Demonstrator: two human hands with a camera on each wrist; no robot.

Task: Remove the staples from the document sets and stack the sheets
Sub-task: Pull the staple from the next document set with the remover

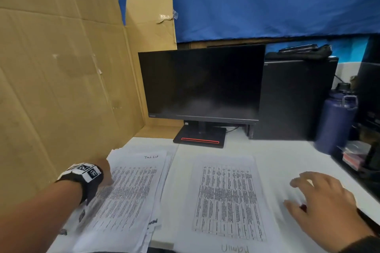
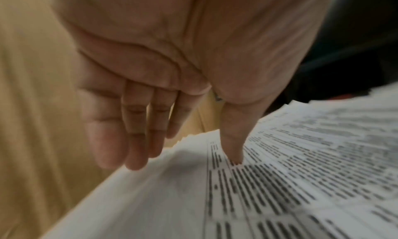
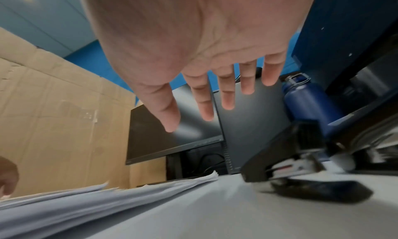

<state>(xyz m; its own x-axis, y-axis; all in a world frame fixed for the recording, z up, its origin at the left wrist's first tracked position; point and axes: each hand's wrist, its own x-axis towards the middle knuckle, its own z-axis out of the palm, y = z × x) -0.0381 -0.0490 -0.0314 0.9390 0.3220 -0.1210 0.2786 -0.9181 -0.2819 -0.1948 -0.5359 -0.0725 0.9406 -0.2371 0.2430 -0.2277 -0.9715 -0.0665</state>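
I take the monitor (image 1: pixel 202 86) as my marker; in front of its base and toward the cardboard (image 1: pixel 61 80) side lies a loose stack of printed sheets (image 1: pixel 131 195), its edges fanned unevenly; straight out from the screen lies a single printed sheet (image 1: pixel 227 199), flat on the white desk (image 1: pixel 273 150) and just beside the stack without touching it, as far as I can see. My left hand (image 2: pixel 172 89) rests on the stack's far-left corner; the fingers are straight and together, and the thumb tip (image 2: pixel 235 157) presses down on the top page; nothing is gripped. My right hand (image 1: pixel 322 201) hovers low over the desk on the water-bottle (image 1: pixel 337 121) side of the single sheet, fingers spread and relaxed, holding nothing; in the right wrist view a black stapler-like tool (image 3: pixel 301 164) lies on the desk below the fingertips, blurred, so I cannot tell exactly what it is; the hand does not touch it.
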